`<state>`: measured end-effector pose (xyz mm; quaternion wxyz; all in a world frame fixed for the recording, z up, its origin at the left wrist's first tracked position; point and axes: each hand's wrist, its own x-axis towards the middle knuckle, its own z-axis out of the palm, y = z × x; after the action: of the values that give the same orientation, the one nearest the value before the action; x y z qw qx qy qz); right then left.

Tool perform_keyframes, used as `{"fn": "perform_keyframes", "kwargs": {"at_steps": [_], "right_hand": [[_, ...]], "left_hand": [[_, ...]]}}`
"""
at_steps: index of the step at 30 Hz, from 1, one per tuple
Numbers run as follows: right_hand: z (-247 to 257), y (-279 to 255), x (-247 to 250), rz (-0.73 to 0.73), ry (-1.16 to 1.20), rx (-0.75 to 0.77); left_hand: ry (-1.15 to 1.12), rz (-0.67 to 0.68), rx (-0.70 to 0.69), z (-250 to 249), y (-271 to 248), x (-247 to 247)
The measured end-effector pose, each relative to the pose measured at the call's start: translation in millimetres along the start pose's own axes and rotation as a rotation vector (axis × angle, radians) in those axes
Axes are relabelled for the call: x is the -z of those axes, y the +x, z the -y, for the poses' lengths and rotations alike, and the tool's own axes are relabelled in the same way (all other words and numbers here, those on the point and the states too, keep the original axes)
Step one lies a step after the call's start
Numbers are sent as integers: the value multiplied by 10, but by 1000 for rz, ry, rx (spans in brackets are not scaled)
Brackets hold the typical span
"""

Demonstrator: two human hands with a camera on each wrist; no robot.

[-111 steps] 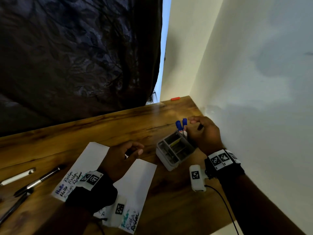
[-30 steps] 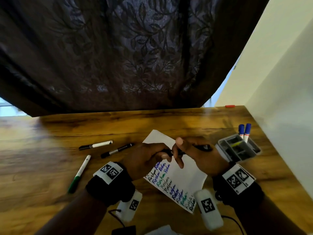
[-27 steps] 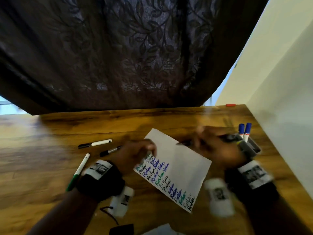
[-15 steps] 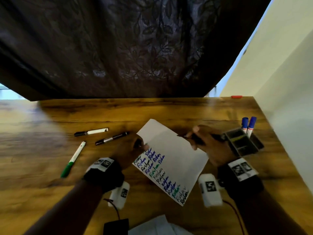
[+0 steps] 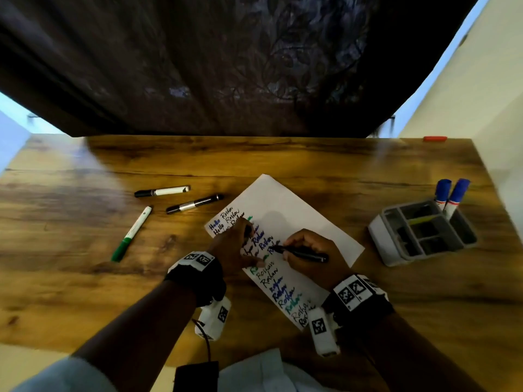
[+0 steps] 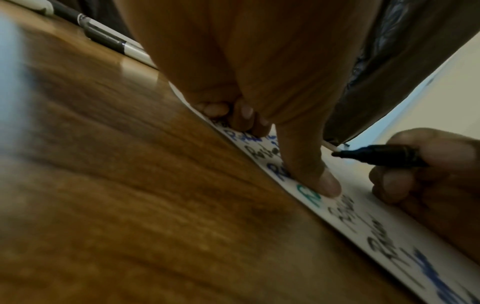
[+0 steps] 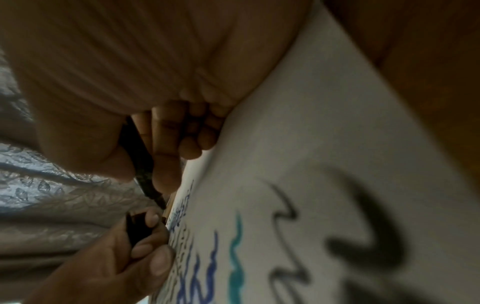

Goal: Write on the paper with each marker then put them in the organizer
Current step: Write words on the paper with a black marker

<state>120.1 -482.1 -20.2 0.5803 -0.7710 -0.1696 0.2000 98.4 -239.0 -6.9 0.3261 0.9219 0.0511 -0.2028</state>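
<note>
Head view: the right hand [image 5: 310,257] is gripping a black uncapped marker [image 5: 300,253] over the white handwritten paper [image 5: 285,213] on the wooden worktop [image 5: 283,157], the grey compartmented organizer [image 5: 424,233] standing well right. Left wrist view: the left hand [image 6: 259,72] is pressing its thumb on the sheet. Right wrist view: its curled fingers are pinching a small black cap [image 7: 135,228].

Bare wooden desk [image 5: 311,162] lies open between the white paper sheet [image 5: 288,205] and the grey compartment organizer [image 5: 421,233]. Two upright blue-capped markers [image 5: 451,193] crowd the organizer's far corner beside the pale wall [image 5: 495,108]; its other compartments stand open. Three loose markers [image 5: 169,205] lie left of the paper.
</note>
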Motion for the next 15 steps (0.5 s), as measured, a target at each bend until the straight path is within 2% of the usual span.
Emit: {"fn": "perform_keyframes", "kwargs": {"at_steps": [6,15], "right_hand": [[-143,58,-64,-90,-109,56],[-199,40,-53,-43,-211,114]], "left_hand": [[-16,-10,30,-30,-11,-7],[-14,-6,48,-61,-21,-4]]}}
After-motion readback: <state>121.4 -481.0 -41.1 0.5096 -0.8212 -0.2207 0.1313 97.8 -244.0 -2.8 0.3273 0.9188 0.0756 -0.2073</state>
